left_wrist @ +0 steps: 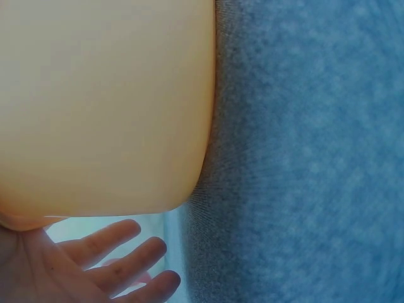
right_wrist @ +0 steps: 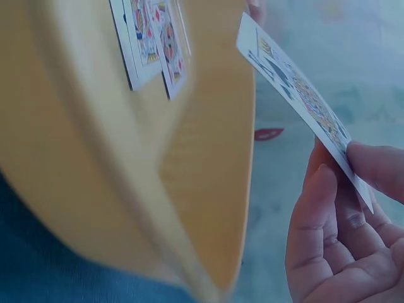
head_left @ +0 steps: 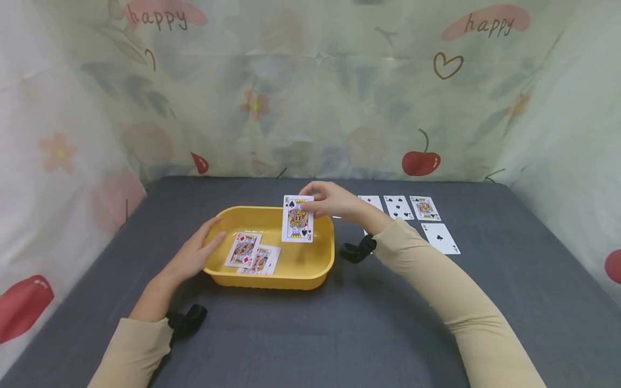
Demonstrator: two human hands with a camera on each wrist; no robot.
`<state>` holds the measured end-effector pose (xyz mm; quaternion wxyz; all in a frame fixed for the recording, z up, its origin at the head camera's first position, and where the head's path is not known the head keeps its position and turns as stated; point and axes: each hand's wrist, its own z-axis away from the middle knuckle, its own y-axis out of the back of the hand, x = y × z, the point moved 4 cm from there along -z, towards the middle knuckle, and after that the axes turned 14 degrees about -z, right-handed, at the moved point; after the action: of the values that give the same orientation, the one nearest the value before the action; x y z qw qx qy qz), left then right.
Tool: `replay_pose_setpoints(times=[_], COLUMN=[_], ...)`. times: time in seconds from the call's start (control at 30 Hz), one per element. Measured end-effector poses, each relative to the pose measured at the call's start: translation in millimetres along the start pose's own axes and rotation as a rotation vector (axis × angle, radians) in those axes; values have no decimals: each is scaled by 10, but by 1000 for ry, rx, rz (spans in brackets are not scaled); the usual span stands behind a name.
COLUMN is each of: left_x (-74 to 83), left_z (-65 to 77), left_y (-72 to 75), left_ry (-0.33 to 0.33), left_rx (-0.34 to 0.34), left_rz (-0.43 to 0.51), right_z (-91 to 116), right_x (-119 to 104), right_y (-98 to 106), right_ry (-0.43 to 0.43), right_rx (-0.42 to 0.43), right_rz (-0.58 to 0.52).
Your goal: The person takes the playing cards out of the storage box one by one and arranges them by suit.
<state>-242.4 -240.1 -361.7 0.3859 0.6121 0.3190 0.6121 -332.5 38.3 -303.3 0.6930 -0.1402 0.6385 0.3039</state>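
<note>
Above the right half of a yellow plastic basin [head_left: 291, 282], my right hand [head_left: 335, 202] pinches a king of spades playing card [head_left: 297, 218] between thumb and fingers. In the right wrist view the card [right_wrist: 303, 98] tilts beside the basin wall [right_wrist: 208, 158]. My left hand [head_left: 194, 250] rests at the basin's left rim, the thumb over the inner side. Its fingers [left_wrist: 126, 265] look straight and spread in the left wrist view. Inside the basin's left part lie overlapping face cards, a red diamond one [head_left: 243, 249] on top and another [head_left: 264, 260] partly beneath.
Right of the basin, several cards lie face up on the dark cloth [head_left: 310, 334]: a diamond card [head_left: 371, 201], a spade card [head_left: 399, 207], a face card [head_left: 425, 208] and a club card [head_left: 440, 238]. My right forearm hides others. A patterned curtain [head_left: 310, 108] hangs behind.
</note>
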Motion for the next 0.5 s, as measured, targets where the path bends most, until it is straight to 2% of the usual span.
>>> replay_pose_setpoints(times=[0.33,0.5], left_x=[15,12], left_z=[0,0], left_y=[1,-3], left_ry=[0,1], left_rx=[-3,-1], left_rz=[-7,-5], right_z=[175,310], right_x=[137,218], right_y=[334,475], right_ry=[-7,-21], right_rx=[78,130], right_rz=[-22,25])
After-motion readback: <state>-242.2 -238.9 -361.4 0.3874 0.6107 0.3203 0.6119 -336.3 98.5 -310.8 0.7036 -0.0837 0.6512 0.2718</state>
